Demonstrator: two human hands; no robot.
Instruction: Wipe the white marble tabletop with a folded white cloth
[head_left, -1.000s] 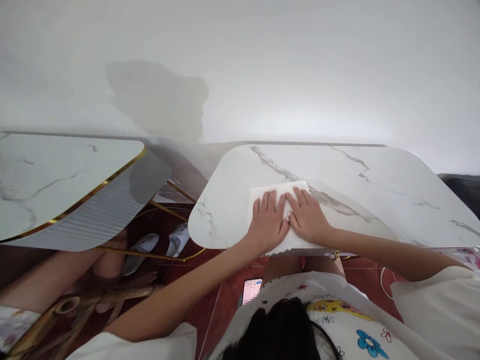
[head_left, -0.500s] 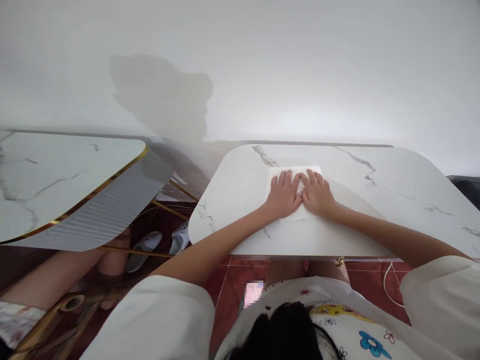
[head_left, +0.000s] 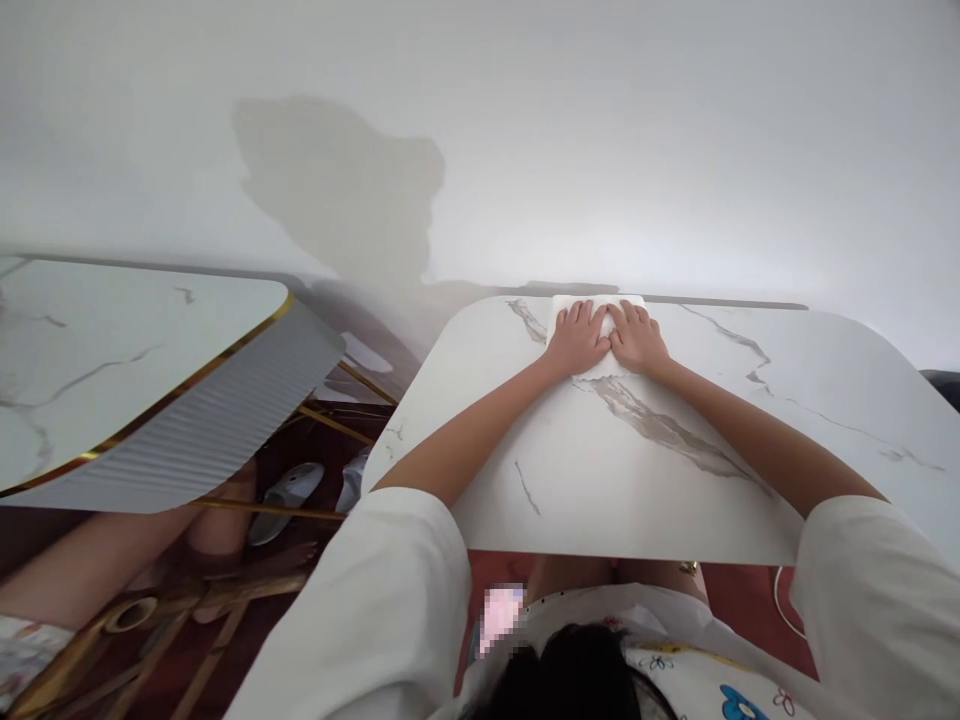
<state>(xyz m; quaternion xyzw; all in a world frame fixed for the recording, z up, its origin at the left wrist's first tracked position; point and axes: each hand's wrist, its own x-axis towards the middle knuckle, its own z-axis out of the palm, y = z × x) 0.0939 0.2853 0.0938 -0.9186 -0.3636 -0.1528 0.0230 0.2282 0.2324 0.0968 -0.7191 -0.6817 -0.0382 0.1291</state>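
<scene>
My left hand (head_left: 577, 342) lies flat on a white paper towel (head_left: 604, 370) with its fingers stretched away from me. Beside it, my right hand (head_left: 639, 340) presses on the same towel, fingers extended, the thumbs nearly touching. The towel sits at the far edge of a white marble-patterned table (head_left: 555, 470), by the wall. Its near edge looks wavy. Much of the towel is covered by my hands.
A second marble-patterned table (head_left: 150, 350) with gold trim stands to the left. Under it are another person's legs (head_left: 135, 550), a grey clog (head_left: 289, 500) and a wooden chair (head_left: 172, 620). A white wall (head_left: 600, 150) rises behind both tables.
Both hands have pushed the paper towel away from me, from the middle of the table up to its far edge. A grey-brown marble vein now shows where my hands and forearms were.
</scene>
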